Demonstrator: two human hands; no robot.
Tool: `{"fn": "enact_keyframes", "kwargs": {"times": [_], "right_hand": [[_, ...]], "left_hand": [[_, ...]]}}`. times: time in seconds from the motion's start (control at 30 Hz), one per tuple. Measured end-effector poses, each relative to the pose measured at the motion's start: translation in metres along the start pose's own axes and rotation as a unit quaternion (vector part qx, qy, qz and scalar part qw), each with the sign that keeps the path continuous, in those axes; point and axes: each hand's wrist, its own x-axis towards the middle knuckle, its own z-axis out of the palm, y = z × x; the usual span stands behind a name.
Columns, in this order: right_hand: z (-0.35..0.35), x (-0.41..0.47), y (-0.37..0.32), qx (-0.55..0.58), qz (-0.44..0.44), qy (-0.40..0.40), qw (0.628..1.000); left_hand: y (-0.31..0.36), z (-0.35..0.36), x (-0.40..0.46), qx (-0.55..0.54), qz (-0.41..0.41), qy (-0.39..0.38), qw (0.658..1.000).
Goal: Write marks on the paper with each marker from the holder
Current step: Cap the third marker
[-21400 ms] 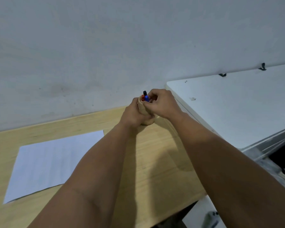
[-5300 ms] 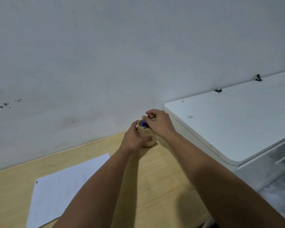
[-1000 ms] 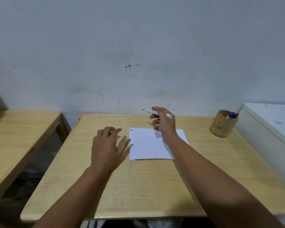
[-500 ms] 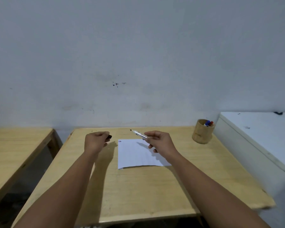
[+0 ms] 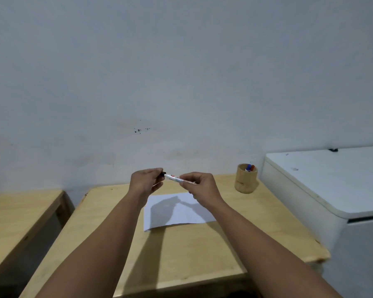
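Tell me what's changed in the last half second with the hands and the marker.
The left hand has moved right, up to the marker's black end, and closed on it; half a second ago it was apart, fisted over the table. The right hand keeps its grip on the barrel, held above the paper. The holder still has the blue and red markers.

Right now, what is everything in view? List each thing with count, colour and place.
marker: one, white barrel with a black end, held in the air above the paper between both hands
paper: one, white, flat on the middle table
holder: one, light wood, on the table's far right corner
markers in holder: two tips show, blue and red
table: one, light wood, centre
second table: one, light wood, left
cabinet: one, white, right
wall: grey-white, behind
left hand: pinches the marker's black end
right hand: grips the barrel
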Motion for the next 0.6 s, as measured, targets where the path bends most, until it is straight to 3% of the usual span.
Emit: {"fn": "enact_keyframes", "kwargs": {"times": [0.43,0.6], "right_hand": [[-0.048,-0.001,-0.016,-0.059,-0.052,0.069,0.995],[-0.097,0.021,-0.028,-0.264,-0.016,-0.013,0.964]], "left_hand": [[0.011,0.08,-0.007,0.082,0.063,-0.006,0.995],[0.024,0.133,-0.003,0.169,0.113,-0.094,0.975]]}}
